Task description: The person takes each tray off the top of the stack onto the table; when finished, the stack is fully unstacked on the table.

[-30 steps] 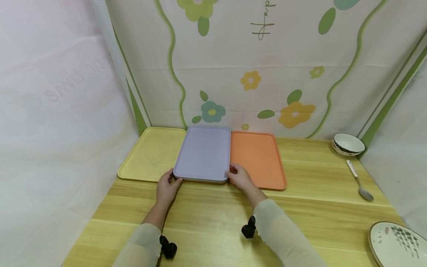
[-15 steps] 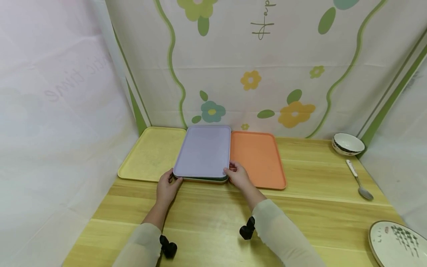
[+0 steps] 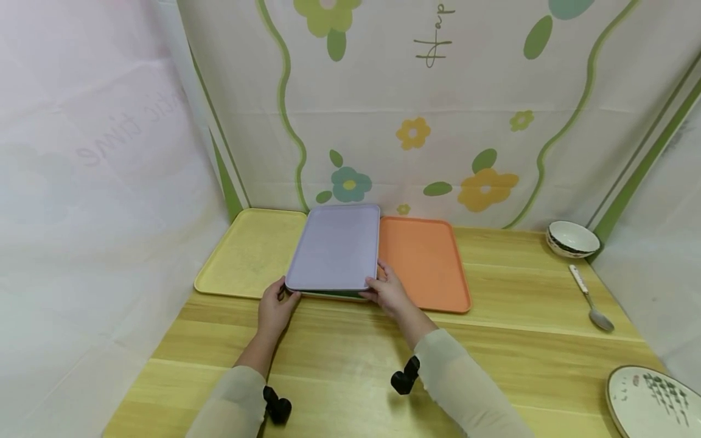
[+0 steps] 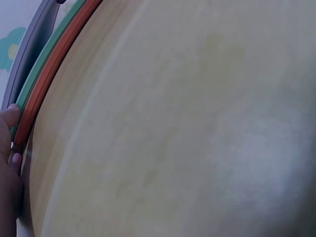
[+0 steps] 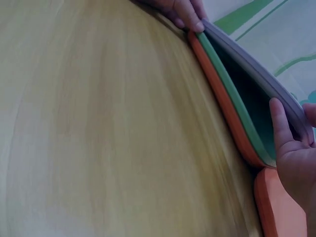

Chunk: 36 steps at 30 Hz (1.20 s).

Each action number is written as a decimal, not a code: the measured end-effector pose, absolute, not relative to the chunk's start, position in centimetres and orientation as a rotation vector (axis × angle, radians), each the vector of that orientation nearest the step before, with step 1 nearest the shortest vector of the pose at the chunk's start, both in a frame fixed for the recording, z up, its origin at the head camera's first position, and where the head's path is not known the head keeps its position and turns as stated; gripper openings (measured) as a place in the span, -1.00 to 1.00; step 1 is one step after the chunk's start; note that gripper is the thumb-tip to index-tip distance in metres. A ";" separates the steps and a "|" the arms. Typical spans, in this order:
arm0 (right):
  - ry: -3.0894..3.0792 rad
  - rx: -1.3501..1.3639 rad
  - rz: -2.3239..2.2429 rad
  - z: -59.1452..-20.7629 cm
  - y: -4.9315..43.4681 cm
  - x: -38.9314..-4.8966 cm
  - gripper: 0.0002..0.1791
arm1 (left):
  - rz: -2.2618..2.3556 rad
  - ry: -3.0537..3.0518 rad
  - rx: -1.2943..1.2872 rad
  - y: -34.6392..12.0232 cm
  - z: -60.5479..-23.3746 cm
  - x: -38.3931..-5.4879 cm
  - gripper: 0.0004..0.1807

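A purple tray (image 3: 335, 246) tops a stack at the back middle of the table. Below it, in the right wrist view, come a green tray (image 5: 239, 102) and an orange-red tray (image 5: 223, 101). My right hand (image 3: 390, 292) grips the purple tray near its front right corner, thumb on top. That side is tilted up, leaving a dark wedge above the green tray. At the front left corner my left hand (image 3: 276, 309) pinches the stack; in the left wrist view its thumb (image 4: 10, 117) presses the green rim and a fingertip shows below the orange-red edge.
A yellow tray (image 3: 246, 255) lies left of the stack, another orange tray (image 3: 424, 261) right of it. Further right are a bowl (image 3: 572, 238), a spoon (image 3: 588, 298) and a patterned plate (image 3: 630, 410). A floral cloth (image 3: 378, 91) hangs behind the table.
The right hand has lifted the purple tray's front right side, opening a gap that shows the green tray beneath. The left hand has stayed at its corner.
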State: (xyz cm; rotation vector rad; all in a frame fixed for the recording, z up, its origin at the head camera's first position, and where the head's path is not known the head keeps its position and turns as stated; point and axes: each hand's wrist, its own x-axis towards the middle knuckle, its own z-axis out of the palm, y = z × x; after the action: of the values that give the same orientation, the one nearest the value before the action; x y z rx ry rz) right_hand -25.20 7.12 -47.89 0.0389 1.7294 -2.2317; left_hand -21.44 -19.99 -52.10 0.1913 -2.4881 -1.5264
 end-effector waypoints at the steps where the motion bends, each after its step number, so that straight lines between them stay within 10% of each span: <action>1: 1.733 0.030 -2.233 -47.8 7.2 -25.2 -0.19 | -1.521 -2.489 0.189 -20.0 -52.1 -21.4 -0.33; 36: 1.768 -0.261 -2.273 -43.3 23.0 -21.4 -0.23 | -1.483 -2.550 0.178 -20.1 -52.1 -21.2 -0.31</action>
State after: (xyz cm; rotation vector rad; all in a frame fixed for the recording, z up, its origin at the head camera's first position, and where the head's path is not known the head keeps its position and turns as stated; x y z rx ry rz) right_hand -21.40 22.99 -43.32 -0.2612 1.7678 -2.2733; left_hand -21.16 -20.09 -52.06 0.1778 -2.5500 -1.4832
